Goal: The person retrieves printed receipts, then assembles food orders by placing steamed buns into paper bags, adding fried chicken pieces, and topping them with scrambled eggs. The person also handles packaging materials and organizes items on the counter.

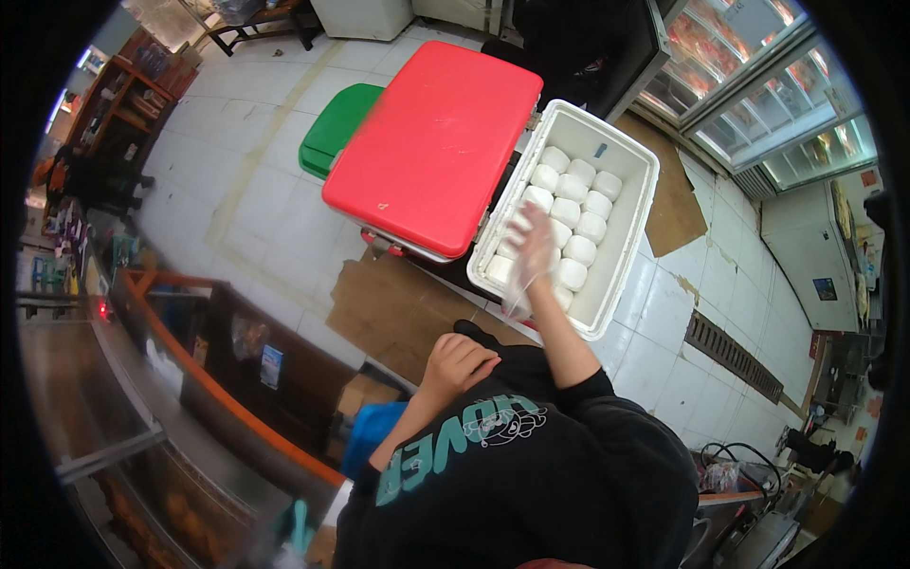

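An open white insulated box (pixel 654 175) stands in front of me, its floor covered by several rows of smooth white rounded lumps (pixel 592 226), whose kind I cannot make out. Over the box's near left part reaches my right hand (pixel 533 248), in a loose clear plastic glove. Its fingers look stretched apart and are somewhat blurred; nothing shows in them. The hand hides some of the lumps, and I cannot tell whether it touches any. My left hand (pixel 455 365) is bare and held low by my dark clothing, fingers curled in, with no object showing in it.
Directly left of the box is a red-lidded cooler (pixel 436 142), with a green lid (pixel 346 123) beyond it. Cardboard (pixel 398 308) lies on the tiles. Glass-door fridges (pixel 749 76) stand far right, near a floor drain grate (pixel 735 356). An orange-edged counter (pixel 227 398) runs along the left.
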Available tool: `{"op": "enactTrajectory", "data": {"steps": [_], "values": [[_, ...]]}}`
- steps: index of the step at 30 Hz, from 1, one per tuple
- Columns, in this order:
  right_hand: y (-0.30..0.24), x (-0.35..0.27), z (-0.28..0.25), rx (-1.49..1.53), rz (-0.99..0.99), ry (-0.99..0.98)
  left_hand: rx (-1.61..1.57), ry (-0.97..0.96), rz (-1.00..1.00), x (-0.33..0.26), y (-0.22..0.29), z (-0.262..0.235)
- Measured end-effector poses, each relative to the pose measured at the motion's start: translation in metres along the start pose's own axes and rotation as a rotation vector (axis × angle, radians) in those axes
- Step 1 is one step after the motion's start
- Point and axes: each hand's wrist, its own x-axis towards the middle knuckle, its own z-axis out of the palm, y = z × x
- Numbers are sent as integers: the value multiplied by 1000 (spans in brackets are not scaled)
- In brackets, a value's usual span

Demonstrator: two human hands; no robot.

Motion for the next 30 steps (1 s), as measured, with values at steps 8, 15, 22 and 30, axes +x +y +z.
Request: {"op": "enactTrajectory", "data": {"steps": [8, 15, 22, 30], "values": [[71, 56, -180, -1229, 862, -101, 17, -81, -317, 24, -16, 11], [60, 35, -145, -680, 1041, 220, 139, -69, -511, 22, -40, -12], [83, 31, -130, -156, 912, -175, 180, -49, -564, 23, -35, -15], [99, 47, -121, -47, 765, -169, 186, -123, -634, -4, -18, -15]]}}
